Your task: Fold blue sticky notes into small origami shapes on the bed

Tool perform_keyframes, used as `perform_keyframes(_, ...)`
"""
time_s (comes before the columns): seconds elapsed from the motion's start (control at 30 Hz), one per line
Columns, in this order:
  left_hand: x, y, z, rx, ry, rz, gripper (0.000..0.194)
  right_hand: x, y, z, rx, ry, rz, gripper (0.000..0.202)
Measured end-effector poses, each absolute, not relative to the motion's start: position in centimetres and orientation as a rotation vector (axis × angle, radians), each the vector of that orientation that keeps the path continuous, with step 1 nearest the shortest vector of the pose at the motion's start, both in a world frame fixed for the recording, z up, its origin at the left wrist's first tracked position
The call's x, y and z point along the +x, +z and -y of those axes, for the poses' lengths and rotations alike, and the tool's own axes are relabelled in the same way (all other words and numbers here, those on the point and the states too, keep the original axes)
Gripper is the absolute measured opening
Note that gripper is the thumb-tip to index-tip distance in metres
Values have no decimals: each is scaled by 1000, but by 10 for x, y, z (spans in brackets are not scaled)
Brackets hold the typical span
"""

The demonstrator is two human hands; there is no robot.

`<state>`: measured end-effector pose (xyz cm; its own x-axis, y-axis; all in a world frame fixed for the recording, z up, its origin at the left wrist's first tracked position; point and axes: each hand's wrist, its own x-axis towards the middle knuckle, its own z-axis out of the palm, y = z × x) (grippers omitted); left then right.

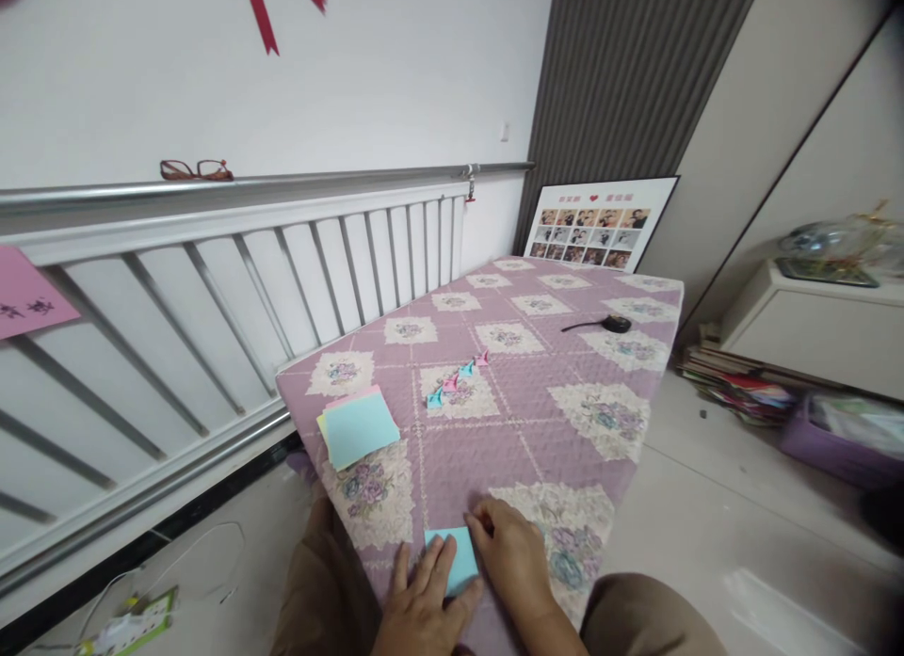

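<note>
"One purple bin [823,451] sits on the floor at right. Contents?"

"Something pale and filmy [863,419]; I cannot tell exactly what."

"And the blue paper square [462,560]?"

"Flat on the floral tablecloth [480,456], at the table's near end. My left hand [427,604] lies across its left part, fingers slightly spread, holding it down without gripping. My right hand [512,548] is curled at its right edge, thumb and forefinger drawn close together; whether they pinch the paper, I cannot tell."

"The count?"

"Four small folded pieces [450,384], two blue, two pink, in a slanting row beyond my hands. One stack of sheets [362,428] at left, blue on top, pink and yellow edges showing. One black tape measure [617,324], tongue partly out, farther back at right. One pair of glasses [196,172] on the wall pipe [317,178]."
</note>
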<state>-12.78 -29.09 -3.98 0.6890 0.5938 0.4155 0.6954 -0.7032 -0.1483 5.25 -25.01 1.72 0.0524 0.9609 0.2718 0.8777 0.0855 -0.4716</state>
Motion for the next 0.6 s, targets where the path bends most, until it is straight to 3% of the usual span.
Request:
perform_keyframes(0.3, -132, -36, 290, -2666, -377, 1035, 72, 48, 10, 279, -1546, 381, 2002, 19)
perform_keyframes(0.6, -162, -29, 294, -2486, -526, 975, 47, 46, 11, 280, -1601, 388, 2034, 11)
